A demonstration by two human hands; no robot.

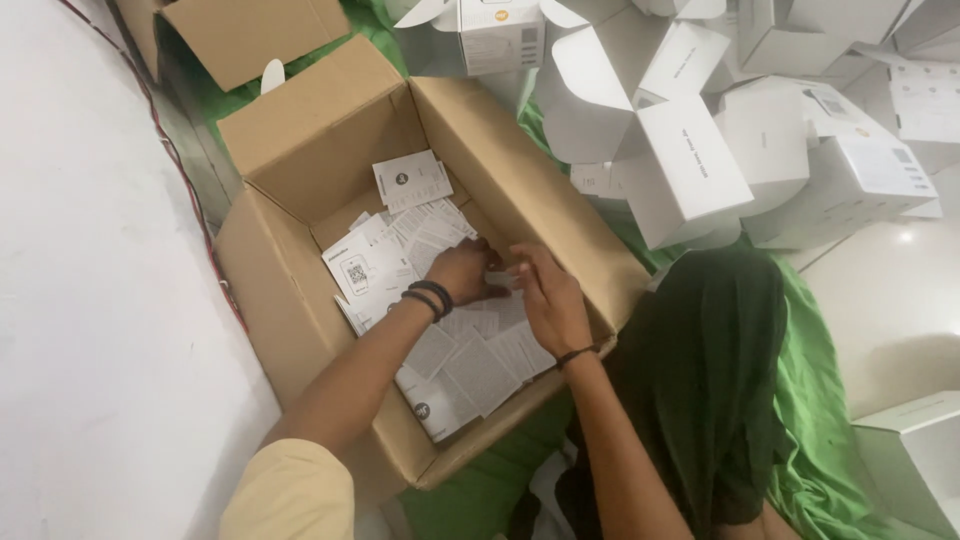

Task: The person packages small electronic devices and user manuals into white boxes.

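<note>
White paper leaflets (470, 360) lie loose in the cardboard box (300, 150), and near its right wall I see my left hand (462, 272) and right hand (548, 300) pinching one small leaflet (500, 278) between them, likely light, floppy, best gripped by its edges.

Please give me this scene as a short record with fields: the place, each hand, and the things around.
place: floor with a green cloth
container: open cardboard box, flaps up
contents: white printed leaflets, loosely piled
left hand: inside the box, over the leaflets, dark bands on the wrist
right hand: inside the box, meeting the left; a small pale thing between them, unclear
nearby: pile of open white boxes beyond the box; second cardboard box at the top
</note>
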